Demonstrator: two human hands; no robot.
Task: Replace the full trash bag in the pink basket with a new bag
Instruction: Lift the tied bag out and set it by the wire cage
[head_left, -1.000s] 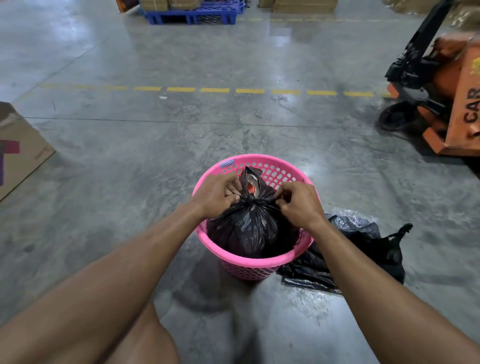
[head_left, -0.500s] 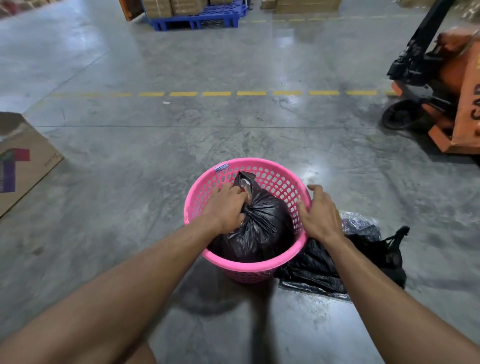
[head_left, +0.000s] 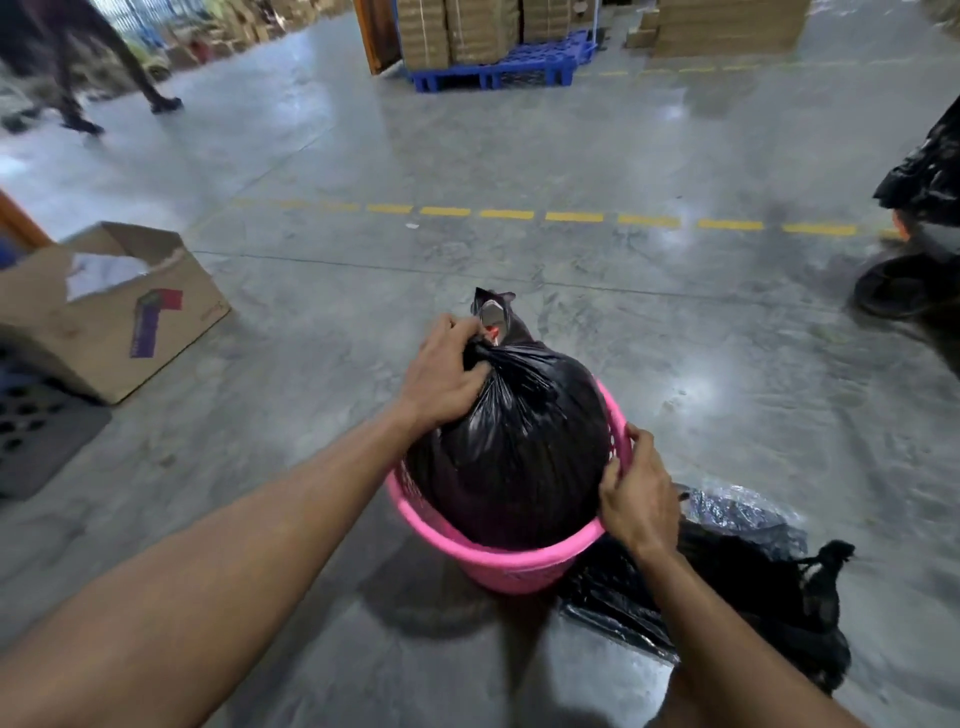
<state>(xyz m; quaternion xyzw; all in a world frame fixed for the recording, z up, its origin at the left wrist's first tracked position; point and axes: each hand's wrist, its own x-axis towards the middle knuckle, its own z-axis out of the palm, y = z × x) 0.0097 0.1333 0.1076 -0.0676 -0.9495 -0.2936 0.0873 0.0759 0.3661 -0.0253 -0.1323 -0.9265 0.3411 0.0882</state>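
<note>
So we've got our left hand (head_left: 441, 376) bunched tight around the gathered neck of the full trash bag (head_left: 514, 441), and that's the grip doing the work. The bag sits mostly up out of the pink basket (head_left: 498, 564), its bottom down inside the rim, neck pointing up and a bit away from us. Our right hand (head_left: 636, 496) is clamped on the basket's right rim, thumb hooked over the edge, pinning it to the floor (head_left: 649, 338).

The thing that matters, as we see it: the bag's long axis runs straight up from the basket, with the left hand at the top of it, so the pull should go up along that line while the right holds the basket down. The new bag (head_left: 737, 582) lies crumpled on the floor just right of the basket, closest to our right hand.
</note>
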